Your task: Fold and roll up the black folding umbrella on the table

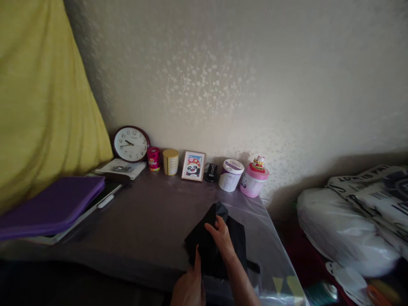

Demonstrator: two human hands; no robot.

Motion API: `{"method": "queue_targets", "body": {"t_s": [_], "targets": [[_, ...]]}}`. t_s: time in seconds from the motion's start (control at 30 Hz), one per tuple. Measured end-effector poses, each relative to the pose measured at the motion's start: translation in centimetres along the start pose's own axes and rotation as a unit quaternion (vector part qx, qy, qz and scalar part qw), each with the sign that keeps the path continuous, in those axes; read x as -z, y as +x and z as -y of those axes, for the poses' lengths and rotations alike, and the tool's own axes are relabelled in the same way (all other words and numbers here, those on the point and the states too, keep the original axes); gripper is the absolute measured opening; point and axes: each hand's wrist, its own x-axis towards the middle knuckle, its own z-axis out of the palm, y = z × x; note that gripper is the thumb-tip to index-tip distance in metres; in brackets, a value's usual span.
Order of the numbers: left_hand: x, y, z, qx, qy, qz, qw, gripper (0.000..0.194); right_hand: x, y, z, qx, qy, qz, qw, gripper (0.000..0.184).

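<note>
A piece of thin black fabric (pixel 210 250), creased and partly folded, lies at the table's front right; its exact kind I cannot tell. A short dark strap (pixel 253 267) sticks out from its right side. My right hand (pixel 220 234) is closed on the raised upper fold, thumb and fingertips against the cloth. Lower down, my left hand (pixel 190 284) holds the fabric's near left edge, one finger stretched up along it and the other fingers mostly hidden.
Along the wall stand a clock (pixel 131 143), a pink can (pixel 154 159), a yellow-lidded tin (pixel 171 162), a panda picture (pixel 193 166), a white tub (pixel 231 175) and a pink tub (pixel 254 180). A purple folder (pixel 60 202) lies left. Stuffed bags (pixel 341 225) are beyond the right edge.
</note>
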Motion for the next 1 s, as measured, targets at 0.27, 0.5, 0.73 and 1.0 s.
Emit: {"method": "queue_targets", "body": {"t_s": [0.27,0.5,0.73,1.0], "targets": [[-1.3,-0.2,1.3,-0.013,-0.047,-0.047,0.998,0.07,-0.2,0.7,-0.3,-0.022,-0.152,0.005,0.988,0.061],[0.4,-0.7,0.4,-0.044,0.013,-0.019,0.999,0.076,-0.2,0.0,0.8,0.046,-0.188,0.092,0.977,0.044],[0.4,0.6,-0.1,-0.04,0.044,0.005,0.998,0.07,0.3,-1.3,2.3,0.117,-0.21,0.177,0.954,0.027],[-0.8,1.7,0.7,-0.007,0.017,0.01,1.0,0.064,1.6,-5.0,1.5,0.311,-0.218,0.199,0.903,0.024]]}}
